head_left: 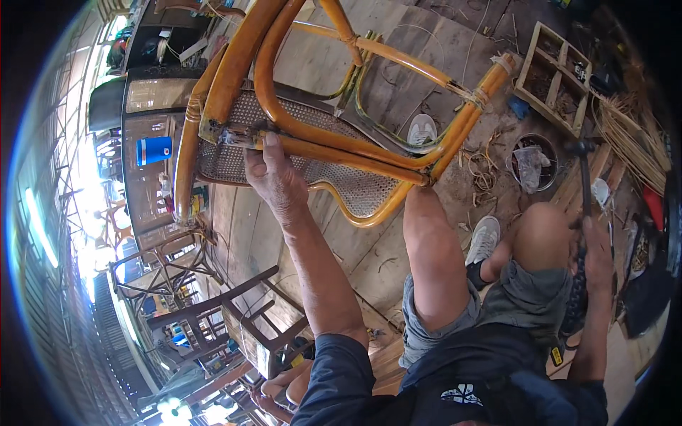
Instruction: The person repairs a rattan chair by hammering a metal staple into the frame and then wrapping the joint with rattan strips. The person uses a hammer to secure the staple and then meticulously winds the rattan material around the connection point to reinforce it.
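A rattan chair frame [369, 149] with a woven mesh seat [284, 135] lies tilted in front of me, propped against my raised left knee [426, 206]. My left hand [273, 174] grips a rail of the frame near the seat's edge. My right hand [593, 241], beside my right knee, holds a hammer [584, 177] by its dark handle with the head pointing up and away from the chair.
A wooden crate [558, 74] and a metal bucket [534, 162] stand on the plank floor at the right, beside bundled cane strips [632, 135]. A blue cup [154, 150] sits on a dark table at the left. Dark wooden chair frames [220, 312] stand at the lower left.
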The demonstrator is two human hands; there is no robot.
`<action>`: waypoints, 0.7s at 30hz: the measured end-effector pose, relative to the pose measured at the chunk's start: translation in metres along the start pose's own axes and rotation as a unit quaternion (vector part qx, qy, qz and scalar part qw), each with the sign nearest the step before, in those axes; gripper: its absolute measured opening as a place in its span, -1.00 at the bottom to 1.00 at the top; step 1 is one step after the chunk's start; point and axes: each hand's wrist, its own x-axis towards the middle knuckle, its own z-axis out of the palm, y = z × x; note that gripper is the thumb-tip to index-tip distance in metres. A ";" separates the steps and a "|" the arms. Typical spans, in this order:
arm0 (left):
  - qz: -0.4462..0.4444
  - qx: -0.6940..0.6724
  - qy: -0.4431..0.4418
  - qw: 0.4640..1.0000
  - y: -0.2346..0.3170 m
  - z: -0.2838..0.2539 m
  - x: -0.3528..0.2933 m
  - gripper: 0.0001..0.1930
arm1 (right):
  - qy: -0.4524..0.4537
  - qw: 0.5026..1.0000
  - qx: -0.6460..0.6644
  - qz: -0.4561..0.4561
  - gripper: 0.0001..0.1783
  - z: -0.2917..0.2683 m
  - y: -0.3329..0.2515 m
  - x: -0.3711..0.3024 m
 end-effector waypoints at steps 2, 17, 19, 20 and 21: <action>0.008 0.019 0.010 1.000 0.001 0.003 -0.001 -0.73 | 0.012 0.997 -0.072 -0.013 -0.59 -0.046 0.031 -0.002; 0.030 0.155 0.060 0.986 0.017 0.020 -0.005 -0.83 | 0.062 0.863 -0.499 -0.046 -0.66 -0.118 0.129 -0.039; 0.022 0.168 0.061 0.984 0.006 0.013 -0.007 -0.82 | 0.057 0.875 -0.481 -0.016 -0.69 -0.108 0.114 -0.050; 0.005 0.158 0.067 0.985 0.006 0.013 -0.009 -0.82 | 0.061 0.873 -0.483 -0.013 -0.71 -0.110 0.118 -0.052; 0.015 0.147 0.062 0.987 0.006 0.012 -0.011 -0.81 | 0.066 0.873 -0.484 -0.010 -0.72 -0.110 0.123 -0.054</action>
